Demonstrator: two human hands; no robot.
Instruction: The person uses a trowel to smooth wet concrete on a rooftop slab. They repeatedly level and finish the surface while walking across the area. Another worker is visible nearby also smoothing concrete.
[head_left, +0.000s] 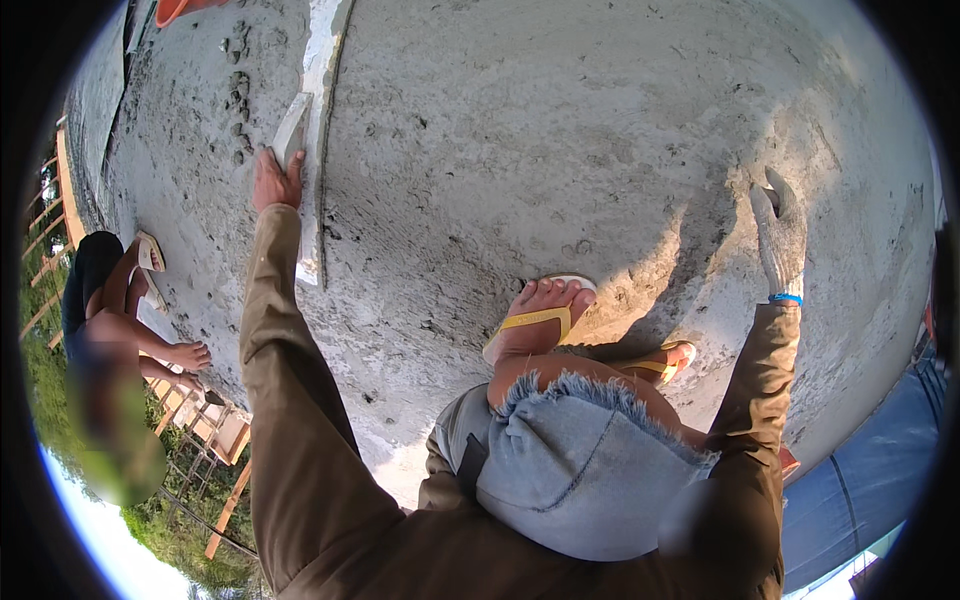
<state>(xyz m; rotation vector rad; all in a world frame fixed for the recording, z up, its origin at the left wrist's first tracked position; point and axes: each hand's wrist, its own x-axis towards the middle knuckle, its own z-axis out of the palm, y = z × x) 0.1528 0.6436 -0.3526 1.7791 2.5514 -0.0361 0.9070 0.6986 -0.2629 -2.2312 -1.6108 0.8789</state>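
My left hand (278, 182), bare, is closed around the near end of a short, flat, pale grey bar (291, 128). The bar lies at a slant against a long straight strip (317, 120) smeared with mortar, set on the rough wet concrete (450, 150). Far to the right, my right hand (782, 222) wears a pale, mortar-stained glove with a blue band at the wrist. It is low over the concrete, thumb and fingers apart around a dark gap, and no tool shows in it.
My feet in yellow-strapped sandals (545, 318) stand between my arms. At left another person (120, 320) crouches, hands low near the surface's edge. An orange container (178, 8) sits at the far left. Wooden framing (232, 440) borders the left; a blue sheet (850, 500) hangs at lower right.
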